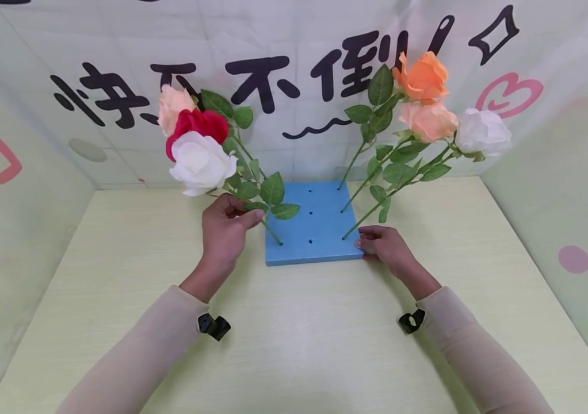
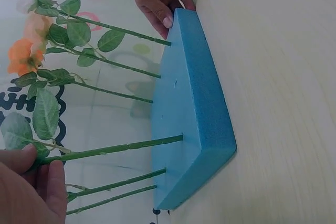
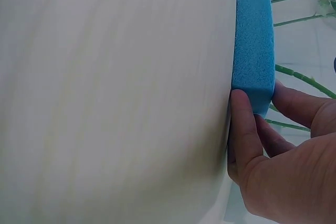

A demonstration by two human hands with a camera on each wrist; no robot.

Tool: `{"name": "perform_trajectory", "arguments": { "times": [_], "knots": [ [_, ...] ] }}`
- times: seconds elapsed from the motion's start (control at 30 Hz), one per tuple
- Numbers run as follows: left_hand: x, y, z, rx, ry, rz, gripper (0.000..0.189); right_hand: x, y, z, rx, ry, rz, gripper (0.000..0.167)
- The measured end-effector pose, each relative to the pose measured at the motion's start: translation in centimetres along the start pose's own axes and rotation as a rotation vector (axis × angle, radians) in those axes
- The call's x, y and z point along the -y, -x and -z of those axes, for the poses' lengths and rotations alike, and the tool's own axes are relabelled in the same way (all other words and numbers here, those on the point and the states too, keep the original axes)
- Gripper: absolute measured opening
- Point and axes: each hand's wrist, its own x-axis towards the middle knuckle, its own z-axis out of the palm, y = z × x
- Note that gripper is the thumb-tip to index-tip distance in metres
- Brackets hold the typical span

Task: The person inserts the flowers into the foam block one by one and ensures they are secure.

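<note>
My left hand [image 1: 226,230] pinches the green stem of a white rose [image 1: 202,163] between thumb and fingers. That stem [image 2: 126,147] stands in the front left hole of a blue foam board [image 1: 325,252], leaning left. Behind the white bloom are a red rose [image 1: 206,123] and a peach rose [image 1: 174,104], their stems in the holes further back. At the board's front right corner, my right hand [image 1: 388,248] grips the edge, thumb on top and fingers at the side [image 3: 260,97]. An orange rose [image 1: 423,77], a peach rose [image 1: 430,119] and a white rose [image 1: 482,132] fill the right column.
The board lies on a pale wooden table [image 1: 294,339] near the back wall. Its middle column shows three bare holes [image 1: 310,213]. A white backdrop [image 1: 294,149] with black lettering stands behind, and printed side panels [image 1: 558,190] flank the table.
</note>
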Motion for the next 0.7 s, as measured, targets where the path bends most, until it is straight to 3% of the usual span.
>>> {"name": "perform_trajectory", "arguments": {
  "times": [0.23, 0.43, 0.57, 0.7],
  "knots": [
    [0.3, -0.2, 0.1, -0.005, 0.015, 0.012, 0.022, -0.1, -0.1, 0.0, -0.007, -0.003, -0.008, 0.048],
    [0.8, 0.2, 0.5, 0.032, -0.102, -0.002, 0.029, -0.1, -0.2, -0.1, 0.002, -0.007, -0.004, 0.049],
    [1.2, 0.8, 0.9, 0.1, -0.156, 0.052, 0.035, 0.0, 0.0, 0.0, 0.011, 0.003, -0.008, 0.049],
    [2.0, 1.5, 1.6, 0.215, -0.284, 0.1, 0.046, 0.3, 0.3, 0.3, 0.025, 0.014, -0.002, 0.047]
  ]
}}
